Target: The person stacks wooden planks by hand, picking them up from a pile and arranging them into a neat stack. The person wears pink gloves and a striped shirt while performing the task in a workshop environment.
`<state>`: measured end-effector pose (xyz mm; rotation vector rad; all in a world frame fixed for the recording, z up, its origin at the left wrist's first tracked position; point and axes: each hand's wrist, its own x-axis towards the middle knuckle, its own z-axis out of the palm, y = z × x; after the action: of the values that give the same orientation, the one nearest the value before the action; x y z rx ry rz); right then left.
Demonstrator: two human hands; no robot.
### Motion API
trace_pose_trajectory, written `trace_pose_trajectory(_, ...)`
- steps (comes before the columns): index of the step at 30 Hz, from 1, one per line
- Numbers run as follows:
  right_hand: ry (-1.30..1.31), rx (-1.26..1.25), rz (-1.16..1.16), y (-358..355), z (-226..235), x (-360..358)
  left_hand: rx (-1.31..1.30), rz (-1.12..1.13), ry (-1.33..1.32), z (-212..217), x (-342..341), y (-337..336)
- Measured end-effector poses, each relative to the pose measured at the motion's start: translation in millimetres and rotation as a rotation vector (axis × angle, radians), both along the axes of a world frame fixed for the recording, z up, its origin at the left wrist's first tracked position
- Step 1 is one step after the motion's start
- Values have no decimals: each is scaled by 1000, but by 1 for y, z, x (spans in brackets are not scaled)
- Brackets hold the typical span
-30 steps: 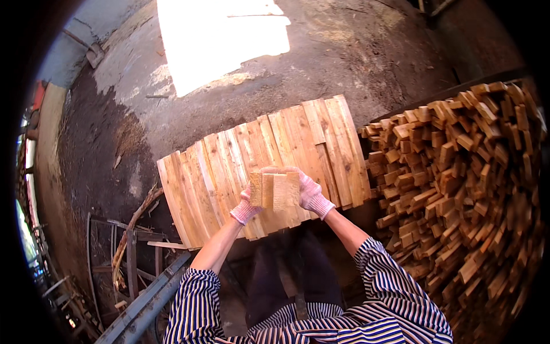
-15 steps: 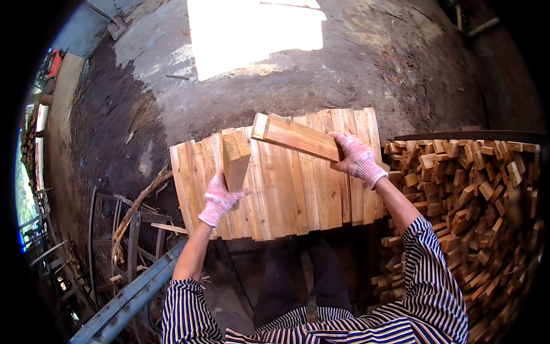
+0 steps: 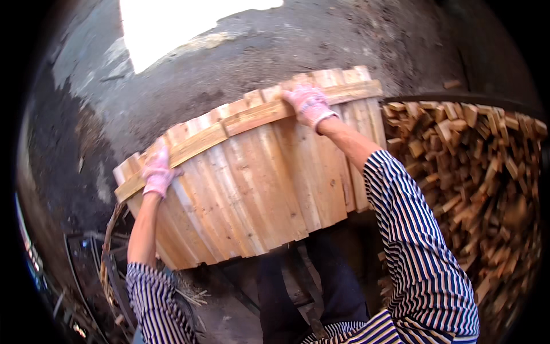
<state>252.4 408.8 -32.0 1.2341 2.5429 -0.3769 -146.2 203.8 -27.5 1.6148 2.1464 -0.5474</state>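
A broad row of pale wooden slats [image 3: 252, 189] lies side by side in front of me. Across its far part, two wood blocks run end to end in a slanting line: a left block [image 3: 197, 147] and a right block [image 3: 258, 116], their ends meeting near the middle. My left hand [image 3: 157, 171], in a pink-and-white knit glove, is closed over the left block. My right hand [image 3: 310, 105], gloved alike, grips the right block from above, its fingers reaching over the far side. Part of each block is hidden under the gloves.
A large stack of cut wood pieces [image 3: 458, 172] stands to the right. Beyond the slats is a dirty concrete floor [image 3: 263, 51] with a bright sunlit patch [image 3: 177, 28]. Dark frame parts and a branch [image 3: 109, 235] lie at the lower left.
Both blocks, held apart and tilted before, now lie crosswise over the slats. My left hand has moved left, my right hand left and away from me. The view has turned and shifted.
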Motion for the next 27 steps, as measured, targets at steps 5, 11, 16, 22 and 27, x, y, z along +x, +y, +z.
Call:
trace_pose_trajectory(5, -118, -47, -28, -2, 4, -3, -18, 142, 45, -10, 11, 0)
trace_pose_trajectory(11, 138, 390, -196, -27, 3, 13, 7, 305, 164, 49, 61, 14)
trace_pose_trajectory(16, 293, -214, -401, -168, 115, 49, 10, 95, 225, 12, 73, -65)
trace_pose_trajectory(22, 156, -310, -970, -361, 310, 194, -287, -73, -811, 93, 200, -174)
trace_pose_trajectory(27, 47, -130, -1622, -498, 422, 275, -578, -49, -1028, 196, 317, -203)
